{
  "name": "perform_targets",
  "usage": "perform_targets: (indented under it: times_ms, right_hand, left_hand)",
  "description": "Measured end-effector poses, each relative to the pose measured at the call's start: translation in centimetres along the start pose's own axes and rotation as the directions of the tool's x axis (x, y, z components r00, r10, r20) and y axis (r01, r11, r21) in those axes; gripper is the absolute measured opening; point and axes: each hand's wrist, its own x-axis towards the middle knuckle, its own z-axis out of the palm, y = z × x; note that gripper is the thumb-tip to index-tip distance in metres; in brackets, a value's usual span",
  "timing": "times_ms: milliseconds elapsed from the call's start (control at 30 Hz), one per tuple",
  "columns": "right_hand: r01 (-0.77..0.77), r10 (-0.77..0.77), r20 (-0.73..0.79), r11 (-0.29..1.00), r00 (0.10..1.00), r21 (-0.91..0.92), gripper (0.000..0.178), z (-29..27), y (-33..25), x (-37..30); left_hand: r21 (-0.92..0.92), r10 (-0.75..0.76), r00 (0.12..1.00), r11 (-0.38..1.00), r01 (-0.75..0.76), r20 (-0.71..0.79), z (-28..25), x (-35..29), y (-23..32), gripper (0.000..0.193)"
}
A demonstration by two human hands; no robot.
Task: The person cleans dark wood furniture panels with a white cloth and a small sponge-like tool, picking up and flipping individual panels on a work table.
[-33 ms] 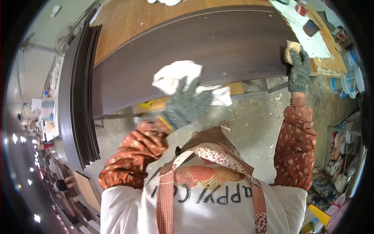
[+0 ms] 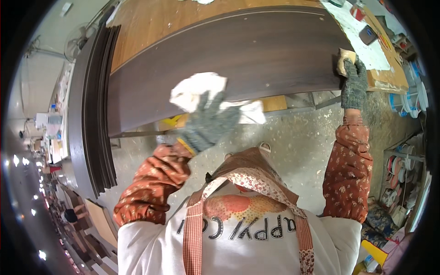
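Note:
A long dark brown board (image 2: 256,55) lies across the work surface in front of me. My left hand (image 2: 208,121), in a grey knit glove, presses a crumpled white cloth (image 2: 197,89) on the board's near edge, and part of the cloth hangs over it. The fingers of that hand are slightly blurred by motion. At the board's right end, my right hand (image 2: 354,85), gloved alike, has its fingers around a pale tan, sponge-like block (image 2: 345,60). The underside of the block is hidden.
Several dark boards (image 2: 97,110) stand stacked on edge at the left. Beyond the board is a wooden surface (image 2: 151,27). On the right, a phone (image 2: 367,35) lies by white paper (image 2: 373,56). Blue-and-white buckets (image 2: 410,91) and a shelf rack (image 2: 403,158) stand further right.
My left hand and the white cloth have slid a little to the left along the board's near edge. My right hand stays at the board's right end with the block.

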Motion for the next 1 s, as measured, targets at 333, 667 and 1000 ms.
perform_targets:
  times_ms: [333, 667, 1000]
  right_hand:
    - [0.119, -0.107, 0.054, 0.922, 0.993, -0.368, 0.046, 0.8, -0.4, 1.4]
    - [0.002, -0.041, -0.079, 0.897, 0.996, -0.443, 0.041, 1.0, -0.1, 1.4]
    - [0.008, -0.019, -0.071, 0.989, 0.997, -0.147, 0.035, 8.1, -3.7, -4.9]
  left_hand:
    - [0.179, -0.403, 0.854, 0.915, 0.363, 0.329, -8.8, -23.1, -9.1, 0.058]
    - [-0.795, -0.958, -0.070, 0.188, 0.577, -0.278, -15.6, -14.0, -8.3, 0.031]
    - [-0.455, -0.735, 0.655, 0.652, 0.607, -0.178, -6.0, -8.8, -5.7, 0.041]
